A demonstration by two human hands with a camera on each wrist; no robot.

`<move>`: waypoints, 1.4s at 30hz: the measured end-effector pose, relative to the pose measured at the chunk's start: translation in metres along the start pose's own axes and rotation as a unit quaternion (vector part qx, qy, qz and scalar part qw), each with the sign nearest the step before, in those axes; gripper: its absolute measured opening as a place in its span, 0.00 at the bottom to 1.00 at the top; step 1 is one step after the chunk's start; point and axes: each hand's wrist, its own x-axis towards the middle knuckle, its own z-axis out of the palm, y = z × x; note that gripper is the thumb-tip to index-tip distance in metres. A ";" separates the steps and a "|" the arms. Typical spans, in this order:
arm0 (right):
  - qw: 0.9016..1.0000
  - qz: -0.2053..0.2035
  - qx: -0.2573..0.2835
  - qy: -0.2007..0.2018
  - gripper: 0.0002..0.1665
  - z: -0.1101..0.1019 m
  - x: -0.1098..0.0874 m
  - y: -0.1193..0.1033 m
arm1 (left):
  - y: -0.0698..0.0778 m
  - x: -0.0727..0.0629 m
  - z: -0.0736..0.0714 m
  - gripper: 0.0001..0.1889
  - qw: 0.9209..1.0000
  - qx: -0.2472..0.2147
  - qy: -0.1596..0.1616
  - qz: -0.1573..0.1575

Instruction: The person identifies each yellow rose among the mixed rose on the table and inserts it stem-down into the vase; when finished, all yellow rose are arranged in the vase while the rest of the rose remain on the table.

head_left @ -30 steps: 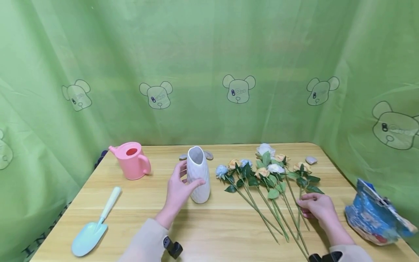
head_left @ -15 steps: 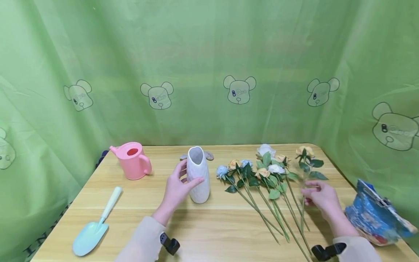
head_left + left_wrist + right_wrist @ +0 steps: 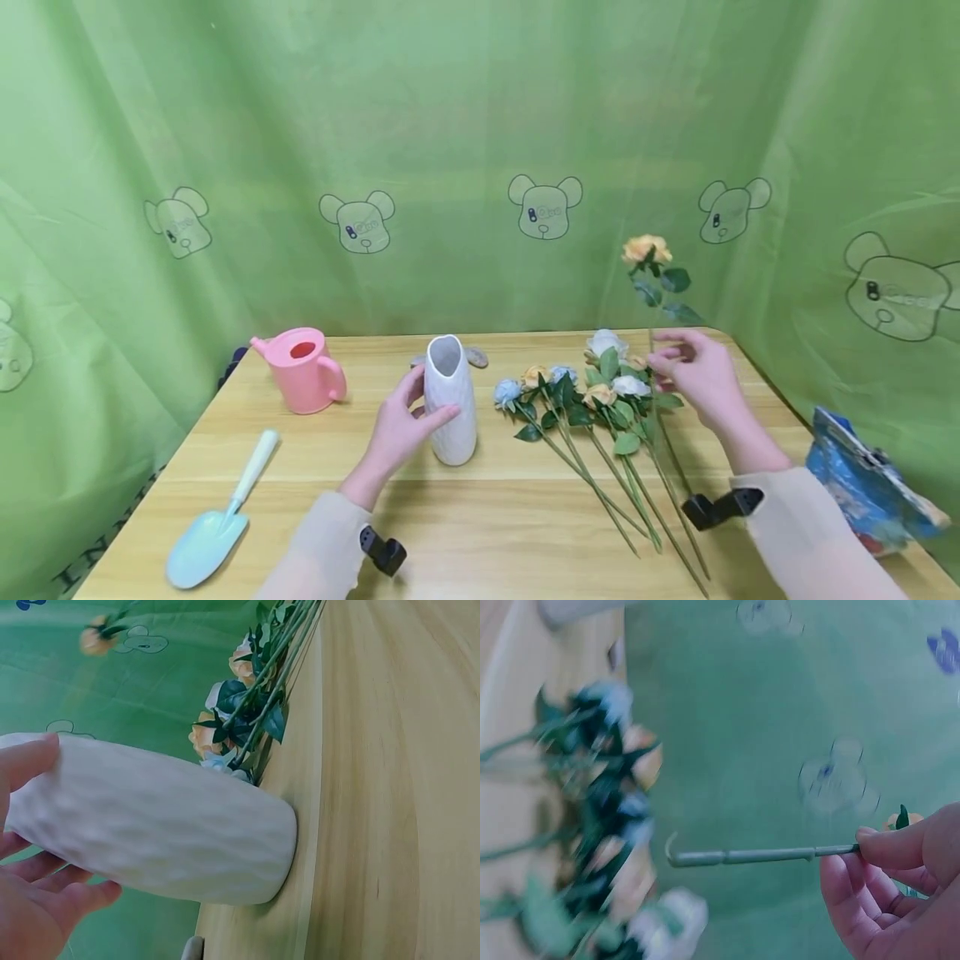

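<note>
My left hand (image 3: 397,429) holds a white textured vase (image 3: 453,412), standing upright on the wooden table. In the left wrist view the thumb lies on one side of the vase (image 3: 172,825) and the fingers on the other. My right hand (image 3: 697,367) pinches the green stem of a peach artificial rose (image 3: 647,250), lifted above the other flowers with its bloom up. The right wrist view shows the bare stem (image 3: 765,856) sticking out below the thumb and fingers. Under that hand lie several artificial roses, including a white rose (image 3: 606,342) and a blue rose (image 3: 507,392).
A pink watering can (image 3: 303,375) stands at the back left, with a light blue trowel (image 3: 206,542) in front of it. Behind the vase lie small stones (image 3: 476,357). A blue plastic bag (image 3: 862,483) sits at the right edge. A green curtain (image 3: 450,108) surrounds the table (image 3: 480,542).
My right hand has picked the peach rose up from the table, raising it and moving it left. The left hand stays at the vase, which has barely shifted.
</note>
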 end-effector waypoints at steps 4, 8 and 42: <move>0.999 -0.023 0.008 -0.021 0.26 0.020 0.011 -0.033 | -0.011 0.002 0.003 0.39 1.000 0.000 0.001 0.024; 0.998 -0.034 0.038 -0.039 0.26 0.042 0.017 -0.062 | 0.003 -0.002 0.004 0.39 1.000 -0.002 -0.002 0.018; 0.968 -0.165 0.182 -0.043 0.16 0.192 0.046 -0.146 | -0.017 0.001 0.004 0.37 1.000 0.015 0.025 -0.008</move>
